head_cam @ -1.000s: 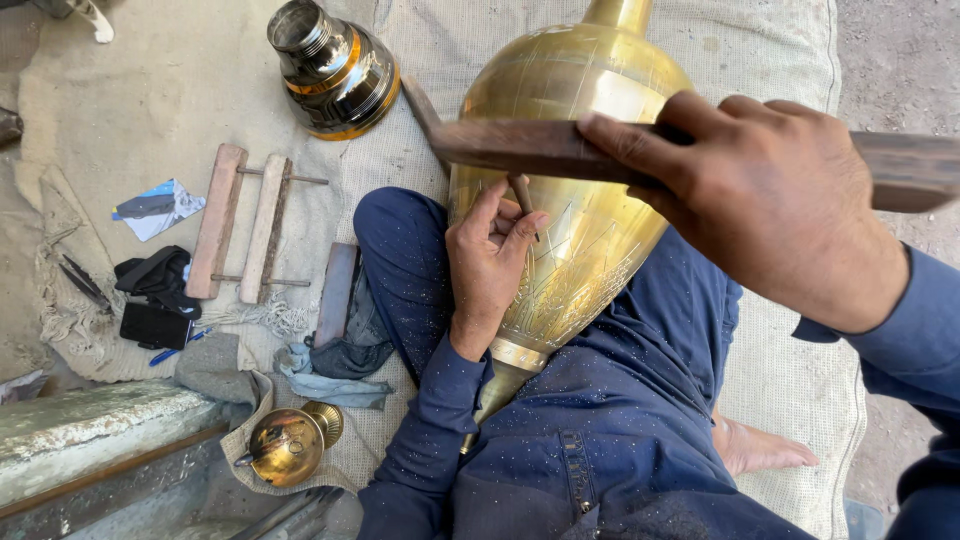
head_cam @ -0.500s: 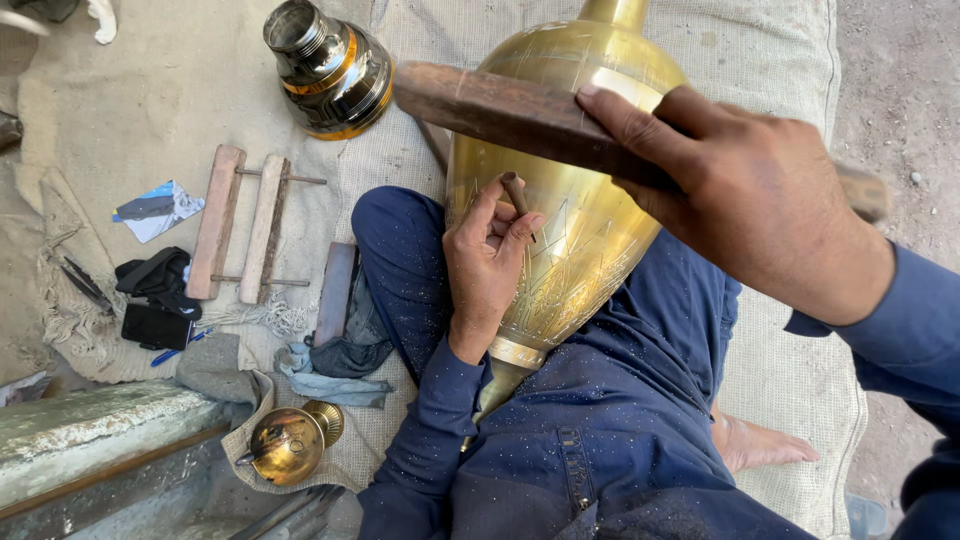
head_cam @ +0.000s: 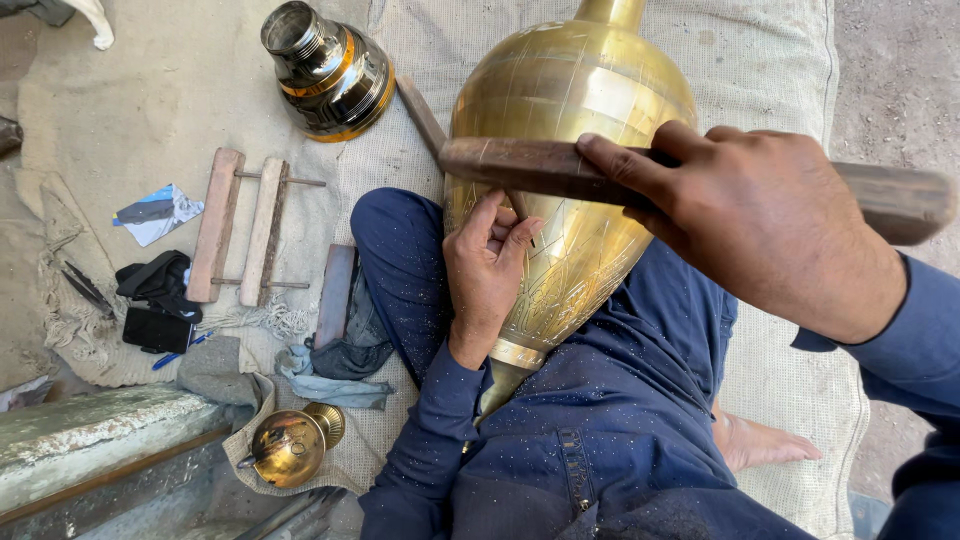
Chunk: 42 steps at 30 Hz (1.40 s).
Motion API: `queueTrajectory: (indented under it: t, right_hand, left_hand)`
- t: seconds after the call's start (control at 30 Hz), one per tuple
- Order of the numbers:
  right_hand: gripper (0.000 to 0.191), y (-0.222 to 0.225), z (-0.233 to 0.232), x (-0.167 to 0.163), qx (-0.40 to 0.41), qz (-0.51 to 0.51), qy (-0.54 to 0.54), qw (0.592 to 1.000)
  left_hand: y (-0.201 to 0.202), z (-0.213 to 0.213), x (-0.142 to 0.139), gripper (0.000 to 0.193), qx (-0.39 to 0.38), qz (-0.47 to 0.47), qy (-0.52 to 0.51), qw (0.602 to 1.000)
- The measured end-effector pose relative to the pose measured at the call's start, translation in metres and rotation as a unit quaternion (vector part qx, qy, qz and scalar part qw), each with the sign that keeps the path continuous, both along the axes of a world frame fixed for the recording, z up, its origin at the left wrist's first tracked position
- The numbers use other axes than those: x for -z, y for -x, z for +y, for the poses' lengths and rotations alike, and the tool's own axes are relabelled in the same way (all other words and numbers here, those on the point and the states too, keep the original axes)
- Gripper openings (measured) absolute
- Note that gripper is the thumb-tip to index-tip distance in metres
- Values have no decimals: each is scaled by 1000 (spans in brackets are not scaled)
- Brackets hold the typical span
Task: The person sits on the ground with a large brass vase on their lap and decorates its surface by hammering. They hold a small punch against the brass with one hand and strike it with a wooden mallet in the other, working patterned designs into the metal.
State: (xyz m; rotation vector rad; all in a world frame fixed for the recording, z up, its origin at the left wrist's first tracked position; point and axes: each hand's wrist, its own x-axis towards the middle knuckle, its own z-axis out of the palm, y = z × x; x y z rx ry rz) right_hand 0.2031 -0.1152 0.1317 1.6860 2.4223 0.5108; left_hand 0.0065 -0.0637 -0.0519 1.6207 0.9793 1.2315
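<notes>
Wooden mallet (head_cam: 520,168) now brought down from its raised, tilted swing half a second back, level across the brass vase (head_cam: 575,150) lying in the lap and right above the chisel (head_cam: 522,212): judged a strike just landing, engraving mid-stroke. Right hand (head_cam: 760,225) clenched round the mallet handle over the vase's right flank; left hand (head_cam: 490,270) pinching the chisel against the vase's left side, wrist bent inward.

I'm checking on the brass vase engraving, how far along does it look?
Partly done. Fine engraved lines already cover the lower body of the brass vase near the left hand, which holds a small chisel against it. The right hand holds a wooden mallet above the chisel. The upper body shows only sparse lines.
</notes>
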Motion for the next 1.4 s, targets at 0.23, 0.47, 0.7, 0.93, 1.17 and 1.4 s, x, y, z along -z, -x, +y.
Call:
queueTrajectory:
  t: [0.23,0.47,0.7,0.93,1.17,1.4]
  right_hand:
    - [59,-1,-1,2,-17,35,-15,999]
    - [57,-2,-4,3,-17,46,-47,998]
    - [60,-2,-5,4,-44,48,-64,996]
    - [61,-2,-4,6,-18,68,-24,997]
    - [60,-1,-7,8,-22,98,-26,995]
    - [55,-1,-11,9,-35,182,-39,982]
  left_hand:
    - [-2,0,4,43,1,-36,-1,999]
    - [1,-4,-1,48,5,-4,-9,1000]
    - [0,-4,-6,52,0,-17,-9,1000]
    - [0,-5,-5,42,-4,1,-7,1000]
    - [1,-7,0,41,1,-15,1,1000]
    - [2,-11,3,40,5,-4,-13,1000]
